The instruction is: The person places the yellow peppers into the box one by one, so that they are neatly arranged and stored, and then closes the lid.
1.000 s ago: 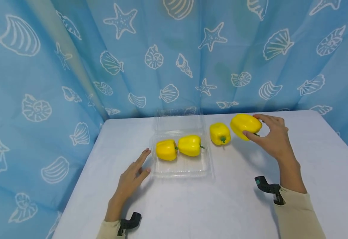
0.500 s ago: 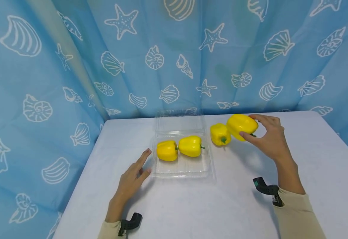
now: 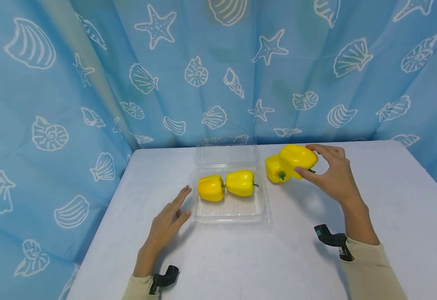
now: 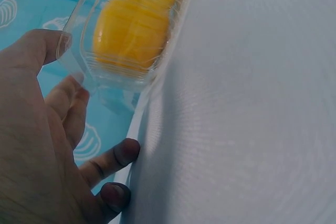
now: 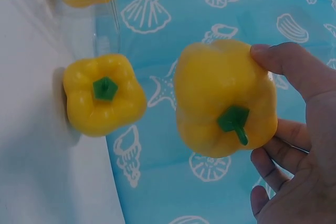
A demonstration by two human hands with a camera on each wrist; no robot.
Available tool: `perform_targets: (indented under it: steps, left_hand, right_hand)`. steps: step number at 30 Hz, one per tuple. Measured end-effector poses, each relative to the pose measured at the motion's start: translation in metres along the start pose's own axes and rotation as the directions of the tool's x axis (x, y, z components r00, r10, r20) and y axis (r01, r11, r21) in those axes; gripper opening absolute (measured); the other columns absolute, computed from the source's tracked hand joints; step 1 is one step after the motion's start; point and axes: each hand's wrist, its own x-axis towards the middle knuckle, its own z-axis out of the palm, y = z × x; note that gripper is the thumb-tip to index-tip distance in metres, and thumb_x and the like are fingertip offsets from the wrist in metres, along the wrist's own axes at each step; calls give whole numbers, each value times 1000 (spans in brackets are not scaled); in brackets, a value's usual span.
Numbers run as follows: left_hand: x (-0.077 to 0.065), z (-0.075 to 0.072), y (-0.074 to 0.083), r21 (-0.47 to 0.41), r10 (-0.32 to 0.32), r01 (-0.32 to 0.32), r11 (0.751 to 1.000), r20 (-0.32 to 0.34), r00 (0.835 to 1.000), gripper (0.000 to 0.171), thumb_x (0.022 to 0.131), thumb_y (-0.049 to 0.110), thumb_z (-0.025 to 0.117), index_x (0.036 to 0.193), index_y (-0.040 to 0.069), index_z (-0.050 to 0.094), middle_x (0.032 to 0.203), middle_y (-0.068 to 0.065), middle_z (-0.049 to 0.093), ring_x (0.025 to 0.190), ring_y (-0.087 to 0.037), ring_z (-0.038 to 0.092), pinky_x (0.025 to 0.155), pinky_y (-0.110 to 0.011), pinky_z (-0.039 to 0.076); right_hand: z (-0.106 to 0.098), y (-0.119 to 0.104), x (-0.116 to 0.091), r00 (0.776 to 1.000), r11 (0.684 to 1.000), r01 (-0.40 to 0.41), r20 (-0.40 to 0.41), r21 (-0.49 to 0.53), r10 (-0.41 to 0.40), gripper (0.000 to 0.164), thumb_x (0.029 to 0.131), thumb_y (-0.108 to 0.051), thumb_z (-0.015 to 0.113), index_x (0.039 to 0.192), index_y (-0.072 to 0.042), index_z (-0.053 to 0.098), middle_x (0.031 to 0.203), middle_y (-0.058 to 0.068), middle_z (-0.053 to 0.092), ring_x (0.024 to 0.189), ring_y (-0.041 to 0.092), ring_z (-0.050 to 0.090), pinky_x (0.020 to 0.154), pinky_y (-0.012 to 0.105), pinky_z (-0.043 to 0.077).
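My right hand (image 3: 332, 173) pinches a yellow bell pepper (image 5: 226, 93) between thumb and fingers, lifted off the table. In the head view it partly covers another yellow bell pepper (image 3: 275, 170) lying on the cloth; the right wrist view shows a gap between the two. Left of them stands a clear plastic clamshell box (image 3: 233, 211), its lid (image 3: 225, 155) laid open toward the back. Inside the box lie two more yellow bell peppers, the left one (image 3: 211, 188) and the right one (image 3: 240, 183). My left hand (image 3: 166, 223), fingers extended, is at the box's left edge, with fingertips at its rim in the left wrist view.
A white cloth (image 3: 233, 266) covers the table. Blue curtains (image 3: 203, 75) with shell and starfish prints hang behind it and along the left side. A black wrist camera mount (image 3: 332, 239) sits on the right forearm, another mount (image 3: 165, 278) on the left.
My right hand has moved left with its bell pepper, which now overlaps the pepper on the table in the head view. My left hand and the box stay in place.
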Motion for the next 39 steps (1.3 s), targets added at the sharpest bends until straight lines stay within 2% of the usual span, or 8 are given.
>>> perform_targets:
  steps: [4,10,15,26,30,39]
  left_hand:
    - [1,-1,-1,-6,-3,4,1000,2,1000,62,102,41,53,158,42,26,160,18,28,77,-10,45,57,-28,36]
    - [0,0,-2,-8,17,-17,1000,-10,1000,63,101,39,56,158,39,28,161,15,30,76,-9,44,56,-26,35]
    - [0,0,-1,1,10,-10,1000,-12,1000,63,101,39,57,158,39,29,160,16,31,75,-8,44,56,-25,35]
    - [-4,4,-1,-16,-11,11,1000,-16,1000,62,101,41,56,157,43,29,159,22,29,75,-6,44,56,-25,35]
    - [-5,6,-2,-26,-16,16,1000,-19,1000,61,101,41,56,157,41,31,158,23,29,74,-6,44,56,-26,35]
    - [-2,3,0,-20,-26,26,999,-29,999,60,101,42,55,156,42,31,158,23,30,74,-6,44,57,-27,36]
  right_hand:
    - [3,-5,0,1000,1000,5,6,13,-5,68,83,-37,82,140,-10,57,140,19,51,131,40,30,95,71,30]
    - [7,-13,-3,999,999,33,15,31,-33,66,82,-36,83,138,-11,58,139,17,51,130,38,32,94,70,32]
    - [13,-20,-5,998,998,53,31,37,-54,67,81,-37,83,138,-13,58,138,15,52,128,37,33,93,69,33]
    - [23,-30,-12,993,993,98,53,72,-102,67,79,-39,85,136,-15,60,137,11,55,127,36,36,93,72,34]
    - [27,-31,-14,993,992,104,56,77,-108,68,79,-39,85,137,-15,59,137,11,55,127,35,36,94,73,33]
    - [35,-39,-13,989,986,130,60,105,-137,68,78,-39,86,136,-16,60,138,9,55,127,34,38,94,73,33]
